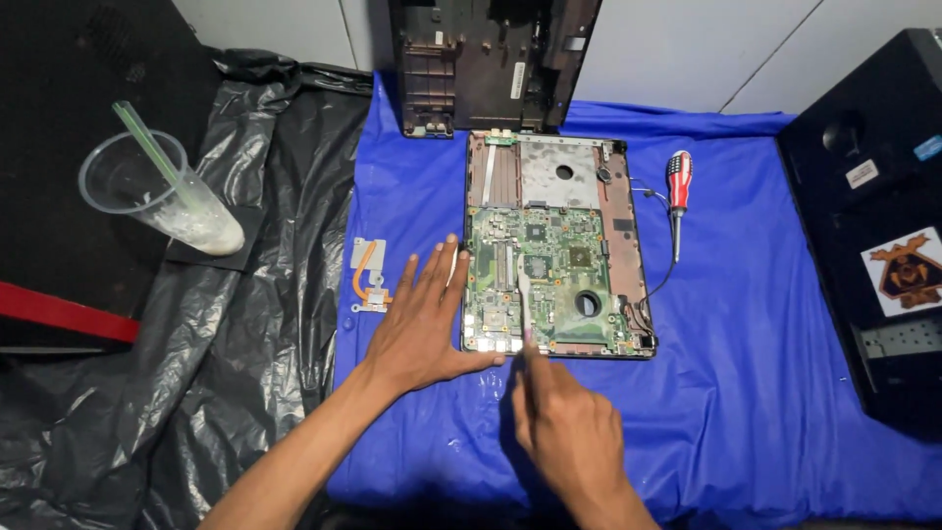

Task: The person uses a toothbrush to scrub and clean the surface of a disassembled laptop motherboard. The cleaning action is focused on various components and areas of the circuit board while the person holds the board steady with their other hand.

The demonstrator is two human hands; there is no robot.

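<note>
An opened laptop base [555, 245] with its green circuit board [540, 285] bared lies in the middle of a blue cloth [746, 373] on the bench, and the left hand [424, 319] rests flat and released, fingers spread, against the base's left edge. The right hand [569, 432], at the near edge, is closed around a thin pale tool [525, 304] whose tip lies over the board. A copper-piped cooling part [370, 277] sits just left of the left hand, a screwdriver [677, 196] lies right of the base, and a plastic cup [162, 191] with a straw stands far left.
</note>
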